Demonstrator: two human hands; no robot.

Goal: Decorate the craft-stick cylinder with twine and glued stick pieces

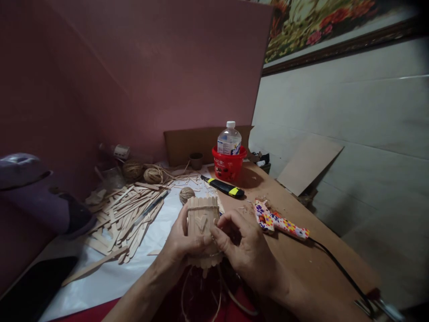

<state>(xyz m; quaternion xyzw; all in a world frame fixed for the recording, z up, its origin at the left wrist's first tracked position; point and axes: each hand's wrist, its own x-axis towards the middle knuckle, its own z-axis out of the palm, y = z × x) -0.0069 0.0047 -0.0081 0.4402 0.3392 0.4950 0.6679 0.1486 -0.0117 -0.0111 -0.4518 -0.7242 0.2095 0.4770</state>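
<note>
I have both hands closed around a small stick holder [202, 223] built from upright wooden craft sticks, held low in the middle of the frame, just above the near edge of the desk [301, 264]. My left hand [181, 243] has its grip wrapped on the holder's left side, thumb laid across the front. My right hand [243, 246] closes on the right side, thumb and forefinger pinched at the holder's edge; whether they also pinch a strand there I cannot tell. A band of twine [203, 208] runs around the holder near its top, and loose strands of string [201, 299] hang below it toward the bottom of the frame.

Just right of my right hand lies a glue gun [279, 222] with a flowered pattern, its black cable [338, 268] trailing to the lower right. Above the holder sits a small ball of twine [186, 194], and beside it, toward the centre, a black and yellow utility knife [224, 186]. Further up stands a red bucket [228, 166] with a clear plastic bottle [229, 138] in it. To the left, a heap of loose craft sticks [124, 219] spreads over a white sheet [110, 277], with a pen [150, 207] lying across them. Two larger twine balls [142, 172] rest beyond the heap. A dark phone [33, 288] lies at lower left.
</note>
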